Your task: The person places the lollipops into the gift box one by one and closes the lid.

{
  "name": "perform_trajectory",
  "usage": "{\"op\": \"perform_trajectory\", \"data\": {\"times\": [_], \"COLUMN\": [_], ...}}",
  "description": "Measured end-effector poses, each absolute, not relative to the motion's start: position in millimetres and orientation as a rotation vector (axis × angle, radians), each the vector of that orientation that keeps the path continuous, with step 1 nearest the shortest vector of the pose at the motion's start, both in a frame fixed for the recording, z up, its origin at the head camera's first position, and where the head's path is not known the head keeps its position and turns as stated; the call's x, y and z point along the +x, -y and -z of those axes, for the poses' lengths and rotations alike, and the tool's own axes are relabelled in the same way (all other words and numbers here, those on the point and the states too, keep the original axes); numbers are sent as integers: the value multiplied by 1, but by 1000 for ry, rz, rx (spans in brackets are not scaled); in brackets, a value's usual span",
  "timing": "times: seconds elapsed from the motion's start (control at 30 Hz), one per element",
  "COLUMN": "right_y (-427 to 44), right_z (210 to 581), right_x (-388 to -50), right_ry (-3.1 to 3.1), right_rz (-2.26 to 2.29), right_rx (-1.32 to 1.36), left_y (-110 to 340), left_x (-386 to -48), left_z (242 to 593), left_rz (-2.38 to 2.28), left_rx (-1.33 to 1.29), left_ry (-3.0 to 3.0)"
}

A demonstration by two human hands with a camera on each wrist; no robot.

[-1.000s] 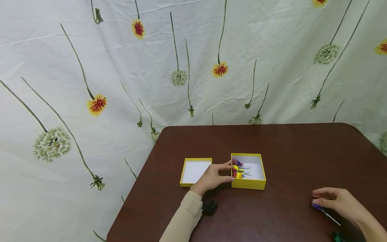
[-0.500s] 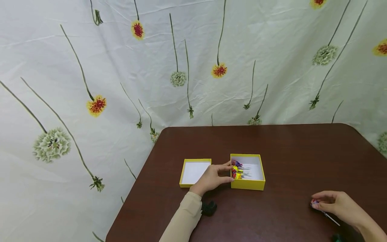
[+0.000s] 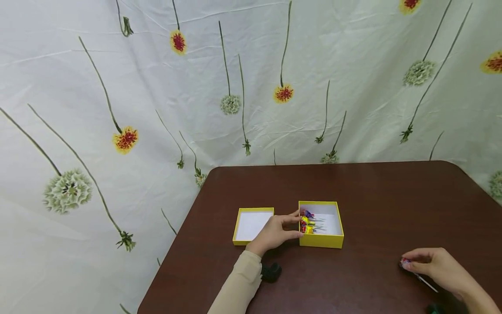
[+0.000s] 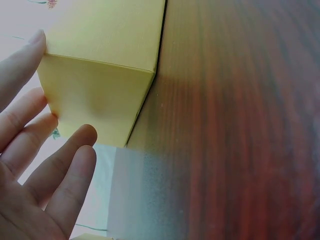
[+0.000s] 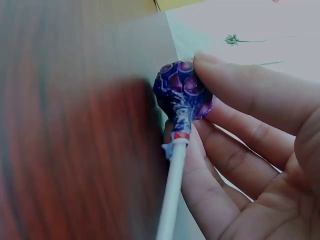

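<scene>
A lollipop (image 5: 185,92) in a purple-and-blue wrapper is pinched at its head by my right hand (image 3: 439,268), low over the table at the right. Its white stick (image 5: 172,192) points back toward the wrist. My left hand (image 3: 274,235) rests against the left side of a yellow box (image 3: 322,240), thumb at the near corner and fingers along the rim. The left wrist view shows those fingers fairly straight, with the thumb touching the box edge. Inside the box, several lollipops (image 3: 307,221) in red, yellow and purple wrappers lie along the left wall, sticks pointing right.
The yellow-edged box lid (image 3: 251,222) lies with its white inside up, left of the box and partly behind my left hand. A brown table (image 3: 372,192) extends around everything. Behind it hangs a flower-printed cloth (image 3: 251,65).
My right hand has gone from hovering at the lollipop to pinching its head, and has drifted slightly left with it. The left hand stays against the box.
</scene>
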State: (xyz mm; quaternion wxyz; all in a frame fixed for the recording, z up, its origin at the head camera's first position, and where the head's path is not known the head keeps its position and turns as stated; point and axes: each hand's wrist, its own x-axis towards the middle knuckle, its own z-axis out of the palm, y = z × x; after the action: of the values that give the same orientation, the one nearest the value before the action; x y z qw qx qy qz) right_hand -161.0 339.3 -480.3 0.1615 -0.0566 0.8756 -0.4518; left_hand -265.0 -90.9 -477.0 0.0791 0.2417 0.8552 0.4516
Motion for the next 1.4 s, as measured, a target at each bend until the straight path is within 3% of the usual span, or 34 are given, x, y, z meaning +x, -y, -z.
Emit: {"op": "perform_trajectory", "data": {"times": [0.6, 1.4], "right_y": [-289, -190], "right_z": [452, 423], "right_x": [-180, -234], "right_ry": [-2654, -2709], "right_rz": [1429, 1588], "right_rx": [-156, -260], "left_y": [91, 91], "left_x": [-265, -263], "left_z": [476, 473], "left_rz": [-1357, -1358], "left_rx": [739, 725], "left_ry": [-2555, -2549]}}
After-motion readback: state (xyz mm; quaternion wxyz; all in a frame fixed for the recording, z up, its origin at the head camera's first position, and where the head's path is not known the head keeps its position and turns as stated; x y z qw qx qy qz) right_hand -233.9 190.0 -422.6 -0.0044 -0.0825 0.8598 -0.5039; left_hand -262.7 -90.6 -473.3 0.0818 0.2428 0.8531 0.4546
